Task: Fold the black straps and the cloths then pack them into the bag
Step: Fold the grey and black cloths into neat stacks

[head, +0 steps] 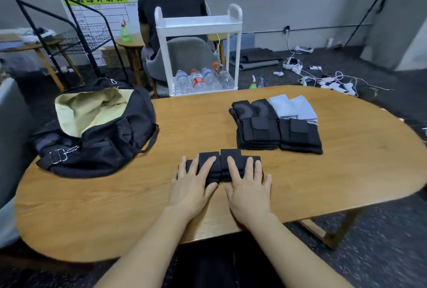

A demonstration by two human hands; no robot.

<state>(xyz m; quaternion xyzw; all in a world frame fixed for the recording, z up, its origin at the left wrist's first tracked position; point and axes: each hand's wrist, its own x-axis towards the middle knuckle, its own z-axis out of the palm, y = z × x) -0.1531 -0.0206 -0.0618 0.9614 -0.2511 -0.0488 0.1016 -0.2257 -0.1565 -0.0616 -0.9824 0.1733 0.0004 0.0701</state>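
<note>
Pressing flat with open fingers, the left hand (191,186) and right hand (250,187) grip nothing; they only hold down the folded black strap (220,165) on the table (115,206). It seems thick, so it may spring open when lifted toward the open bag (97,130).

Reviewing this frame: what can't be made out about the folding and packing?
- Strap under the left hand and right hand: both palms cover its near part, so its fold state is unclear.
- Bag interior: the opening shows only pale lining; deeper contents are hidden.
- Stacks: piece count is unreadable, as black layers merge.
- Cloths: near ends are hidden behind the stacks.
</note>
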